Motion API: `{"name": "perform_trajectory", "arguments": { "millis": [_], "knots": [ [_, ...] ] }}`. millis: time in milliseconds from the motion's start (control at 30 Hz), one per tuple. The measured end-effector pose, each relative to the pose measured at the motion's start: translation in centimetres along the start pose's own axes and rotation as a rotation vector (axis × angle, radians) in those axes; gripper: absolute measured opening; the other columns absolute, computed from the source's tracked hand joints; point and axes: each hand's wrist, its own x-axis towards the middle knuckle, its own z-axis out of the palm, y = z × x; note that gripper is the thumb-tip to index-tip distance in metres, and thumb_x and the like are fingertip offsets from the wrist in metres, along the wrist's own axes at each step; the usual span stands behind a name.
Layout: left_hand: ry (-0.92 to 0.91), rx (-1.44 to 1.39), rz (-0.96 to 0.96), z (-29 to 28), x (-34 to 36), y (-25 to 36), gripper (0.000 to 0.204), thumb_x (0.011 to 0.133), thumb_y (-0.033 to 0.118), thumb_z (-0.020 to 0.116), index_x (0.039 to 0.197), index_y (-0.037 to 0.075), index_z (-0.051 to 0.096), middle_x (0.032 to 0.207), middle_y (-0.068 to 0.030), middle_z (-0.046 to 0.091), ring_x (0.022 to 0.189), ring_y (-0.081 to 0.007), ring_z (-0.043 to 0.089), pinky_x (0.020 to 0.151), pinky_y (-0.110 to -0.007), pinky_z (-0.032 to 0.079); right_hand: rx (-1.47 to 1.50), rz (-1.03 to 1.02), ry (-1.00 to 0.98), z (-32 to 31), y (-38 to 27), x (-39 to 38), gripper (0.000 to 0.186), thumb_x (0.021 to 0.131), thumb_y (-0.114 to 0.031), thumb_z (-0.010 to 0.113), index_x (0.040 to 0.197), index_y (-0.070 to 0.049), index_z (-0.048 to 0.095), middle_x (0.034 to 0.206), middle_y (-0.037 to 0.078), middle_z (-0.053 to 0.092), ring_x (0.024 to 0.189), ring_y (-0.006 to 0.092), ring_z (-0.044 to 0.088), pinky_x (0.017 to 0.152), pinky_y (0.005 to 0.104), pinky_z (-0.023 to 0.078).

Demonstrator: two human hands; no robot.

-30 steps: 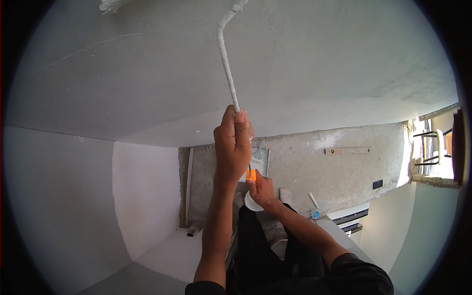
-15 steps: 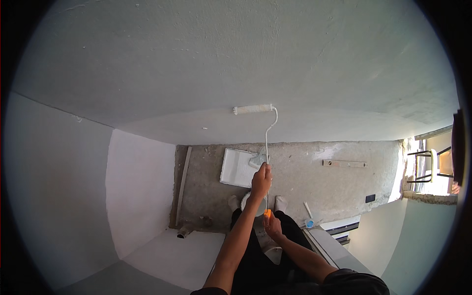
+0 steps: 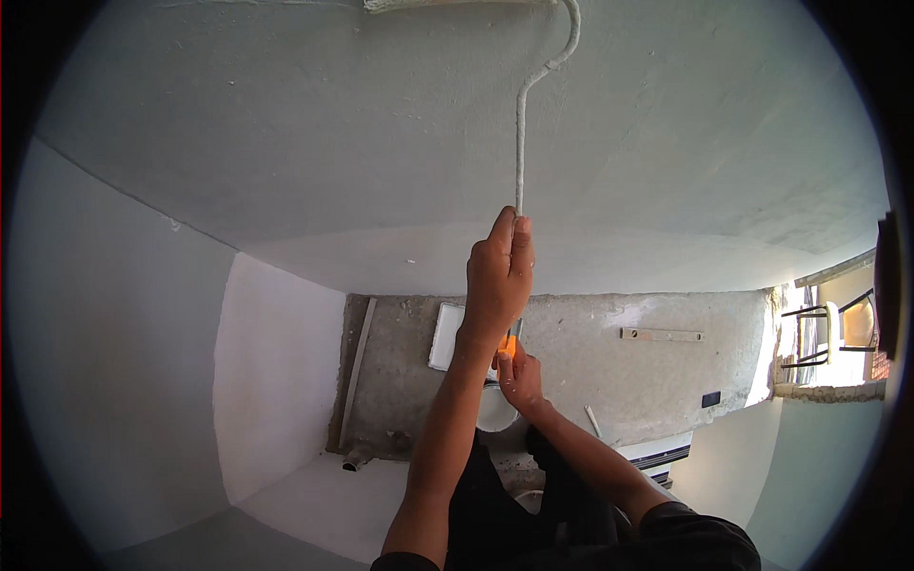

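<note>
A paint roller with a long whitish metal rod (image 3: 521, 133) reaches up the grey wall (image 3: 286, 143). Its white sleeve (image 3: 457, 4) lies at the top edge of the view, against or close to the wall, and is partly cut off. Closed around the rod is my left hand (image 3: 500, 266), thumb and fingers pressed on it. Lower down, my right hand (image 3: 521, 379) grips the orange handle (image 3: 507, 346). A white paint tray (image 3: 445, 335) lies on the floor, mostly hidden behind my left forearm. Below my hands stands a round bucket (image 3: 496, 411), with pale contents.
On the bare concrete floor (image 3: 571, 362) lie a spirit level (image 3: 662, 335), a small dark flat object (image 3: 711, 400) and a long strip (image 3: 358, 371) by the left wall. A pipe stub (image 3: 356, 459) sticks out at lower left. A chair (image 3: 831, 333) stands beyond the opening at right.
Both hands have moved up, carrying the roller from low on the wall to the top of the view. The bucket shows more fully below my hands; the tray is more covered.
</note>
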Motion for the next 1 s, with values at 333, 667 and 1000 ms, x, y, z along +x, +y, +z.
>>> {"name": "perform_trajectory", "arguments": {
  "millis": [333, 667, 1000],
  "knots": [
    [-0.028, 0.195, -0.314, 2.4, -10.9, -16.4, 0.039, 0.103, 0.033, 0.042, 0.113, -0.001, 0.057, 0.060, -0.0162, 0.059, 0.058, -0.0386, 0.062, 0.053, -0.044, 0.047, -0.006, 0.270, -0.145, 6.3, 11.1, -10.7, 0.037, 0.101, -0.037, 0.041, 0.099, -0.002, 0.053, 0.069, 0.016, 0.064, 0.067, 0.0393, 0.065, 0.060, 0.0479, 0.049],
    [-0.011, 0.073, -0.168, -0.5, -7.6, -9.9, 0.030, 0.104, 0.026, 0.043, 0.086, 0.002, 0.049, 0.052, -0.0096, 0.049, 0.047, -0.0240, 0.054, 0.047, -0.036, 0.040, -0.061, 0.187, -0.017, 5.7, 5.4, -8.5, 0.042, 0.101, -0.041, 0.039, 0.091, -0.003, 0.053, 0.062, 0.011, 0.060, 0.059, 0.0307, 0.065, 0.057, 0.0405, 0.048],
    [0.071, 0.064, 0.153, -4.0, 4.6, 4.6, 0.032, 0.105, 0.029, 0.044, 0.085, 0.004, 0.050, 0.046, -0.0028, 0.037, 0.038, -0.0115, 0.036, 0.041, -0.030, 0.031, 0.023, -0.118, 0.122, 2.7, -7.2, 4.8, 0.031, 0.101, -0.033, 0.043, 0.094, -0.003, 0.051, 0.065, 0.013, 0.062, 0.060, 0.0377, 0.064, 0.054, 0.0449, 0.047]
  ]
}}
